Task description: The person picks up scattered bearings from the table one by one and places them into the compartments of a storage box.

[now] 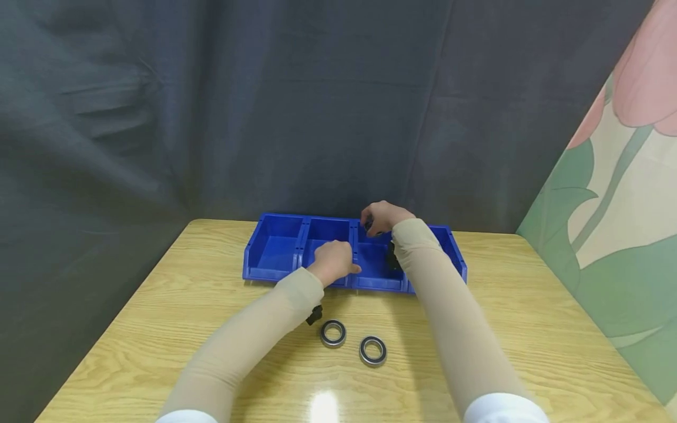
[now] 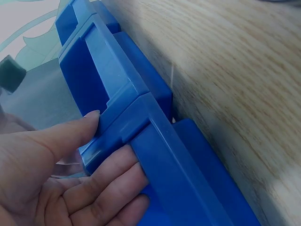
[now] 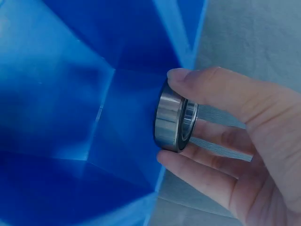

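Held bearing (image 3: pixel 165 120): A metal ring with dark edges is pinched by the right hand (image 1: pixel 385 216) at the rear of a blue bin row (image 1: pixel 280 249), over the third compartment from the left in the head view; whether the back rim is touched cannot be told.
Right hand grip: The ring is clasped at its edge between thumb and fingertips, with the palm kept clear of the metal.
Left hand grip: The front of the row is held by the left hand (image 1: pixel 334 261), with the thumb and curled fingers set on either side of the divider between the second and third compartments; the held bearing lies farther back and to its right.
Loose bearings: Two more rings, a left ring (image 1: pixel 323 333) and a right ring (image 1: pixel 362 351), are laid flat and apart on the wooden tabletop (image 1: pixel 211 317), between the beige-sleeved forearms and nearer the wearer than the row.
Head view: Both hands and the four compartments are taken in together, backed by a dark curtain (image 1: pixel 317 106) and flanked by a flowered panel (image 1: pixel 634 235); the held bearing is mostly covered by fingers.
Right wrist view: The shiny outer band and part of the inner ring are revealed, with the ring tilted on edge beside blue walls.
Left wrist view: Thumb and finger contact with the blue plastic, hidden from above, is shown at close range.
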Tool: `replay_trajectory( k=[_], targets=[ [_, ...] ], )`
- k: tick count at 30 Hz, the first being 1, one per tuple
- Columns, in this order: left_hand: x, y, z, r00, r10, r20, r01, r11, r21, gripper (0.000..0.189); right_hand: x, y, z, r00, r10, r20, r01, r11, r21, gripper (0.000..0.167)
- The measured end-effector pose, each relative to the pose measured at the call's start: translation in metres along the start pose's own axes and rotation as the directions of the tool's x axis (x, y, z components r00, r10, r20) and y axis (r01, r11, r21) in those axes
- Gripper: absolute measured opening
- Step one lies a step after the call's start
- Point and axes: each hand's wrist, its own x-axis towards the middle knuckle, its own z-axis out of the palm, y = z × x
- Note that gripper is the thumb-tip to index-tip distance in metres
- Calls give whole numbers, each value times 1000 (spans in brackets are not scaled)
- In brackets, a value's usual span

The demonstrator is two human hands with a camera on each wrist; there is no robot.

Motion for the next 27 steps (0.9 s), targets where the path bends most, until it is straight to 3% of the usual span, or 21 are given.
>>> replay_trajectory(
  k=[17,27],
  targets=[
    [-2,0,3,1000,-13,-9,13,1000,-12,43,14,4,41,997,-21,-71,19,999,-29,34],
    [-3,-1,2,1000,-3,-19,3,1000,-10,45,24,4,59,995,10,-104,-13,999,-30,31]
  ],
)
